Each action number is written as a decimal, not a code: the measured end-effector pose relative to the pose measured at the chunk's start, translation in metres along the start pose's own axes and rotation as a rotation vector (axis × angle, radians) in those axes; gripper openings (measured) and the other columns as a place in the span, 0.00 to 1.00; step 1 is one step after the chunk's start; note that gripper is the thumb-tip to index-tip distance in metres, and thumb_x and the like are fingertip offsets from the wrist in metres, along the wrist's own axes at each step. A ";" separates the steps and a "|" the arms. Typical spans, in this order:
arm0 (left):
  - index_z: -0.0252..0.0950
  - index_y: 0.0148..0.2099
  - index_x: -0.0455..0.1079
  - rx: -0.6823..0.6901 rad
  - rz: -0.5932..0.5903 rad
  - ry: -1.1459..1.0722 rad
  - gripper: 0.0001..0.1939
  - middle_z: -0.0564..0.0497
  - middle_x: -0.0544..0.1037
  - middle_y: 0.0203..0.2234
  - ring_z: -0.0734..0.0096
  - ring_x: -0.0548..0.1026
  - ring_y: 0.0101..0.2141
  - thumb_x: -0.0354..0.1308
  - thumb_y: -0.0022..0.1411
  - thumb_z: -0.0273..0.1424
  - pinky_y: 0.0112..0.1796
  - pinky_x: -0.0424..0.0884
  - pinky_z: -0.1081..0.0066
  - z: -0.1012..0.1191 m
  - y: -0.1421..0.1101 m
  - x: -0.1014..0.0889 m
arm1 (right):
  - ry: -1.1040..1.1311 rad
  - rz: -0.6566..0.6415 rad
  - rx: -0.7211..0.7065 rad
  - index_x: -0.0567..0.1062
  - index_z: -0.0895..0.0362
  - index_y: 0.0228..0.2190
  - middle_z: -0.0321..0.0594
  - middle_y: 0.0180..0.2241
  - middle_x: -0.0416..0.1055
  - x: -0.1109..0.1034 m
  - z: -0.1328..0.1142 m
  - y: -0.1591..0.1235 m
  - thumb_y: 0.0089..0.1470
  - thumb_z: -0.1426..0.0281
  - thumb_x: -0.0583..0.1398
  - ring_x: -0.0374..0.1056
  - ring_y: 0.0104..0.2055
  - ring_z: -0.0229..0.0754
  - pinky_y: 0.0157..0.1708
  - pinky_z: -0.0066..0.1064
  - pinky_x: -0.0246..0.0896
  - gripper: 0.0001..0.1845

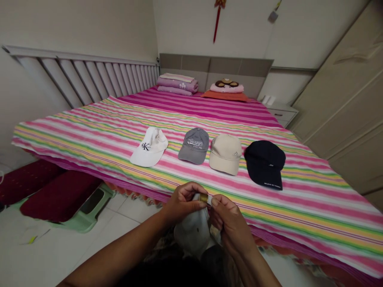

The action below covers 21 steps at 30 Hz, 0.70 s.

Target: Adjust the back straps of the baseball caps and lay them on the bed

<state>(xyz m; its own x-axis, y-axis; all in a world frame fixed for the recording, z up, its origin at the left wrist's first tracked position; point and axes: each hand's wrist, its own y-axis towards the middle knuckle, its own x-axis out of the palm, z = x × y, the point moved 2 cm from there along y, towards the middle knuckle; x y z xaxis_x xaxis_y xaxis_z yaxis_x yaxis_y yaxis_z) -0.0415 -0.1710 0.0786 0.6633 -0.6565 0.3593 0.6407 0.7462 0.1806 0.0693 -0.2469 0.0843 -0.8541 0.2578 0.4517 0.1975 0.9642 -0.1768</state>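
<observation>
Both my hands hold a white cap (193, 231) close to my body, in front of the bed's near edge. My left hand (182, 203) pinches the cap's strap at a small brass buckle (204, 197). My right hand (229, 223) pinches the strap from the other side, fingers closed. On the striped bedspread (89, 131) lie a row of caps: a white one with a black logo (149, 147), a grey one (194, 145), a beige one (225, 153) and a navy one (265, 162).
Folded purple blankets (177, 84) and a pink pillow on an orange one (226, 89) lie at the headboard. A nightstand (279, 113) stands at the right, beside wardrobe doors (344, 91). Green stools with dark red cushions (60, 197) stand on the floor at the left.
</observation>
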 end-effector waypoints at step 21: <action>0.35 0.33 0.76 -0.017 -0.054 0.031 0.14 0.49 0.72 0.28 0.73 0.71 0.30 0.68 0.38 0.27 0.32 0.67 0.73 0.012 0.002 0.000 | -0.088 -0.044 0.017 0.65 0.57 0.19 0.24 0.11 0.49 -0.002 -0.001 -0.001 0.44 0.62 0.62 0.39 0.14 0.28 0.15 0.24 0.31 0.14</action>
<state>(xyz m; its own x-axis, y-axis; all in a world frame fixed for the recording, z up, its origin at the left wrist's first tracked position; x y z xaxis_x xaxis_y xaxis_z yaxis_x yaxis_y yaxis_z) -0.0449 -0.1683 0.0903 0.6392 -0.6988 0.3211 0.6822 0.7079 0.1828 0.0714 -0.2479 0.0844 -0.9010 0.2083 0.3806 0.1516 0.9731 -0.1736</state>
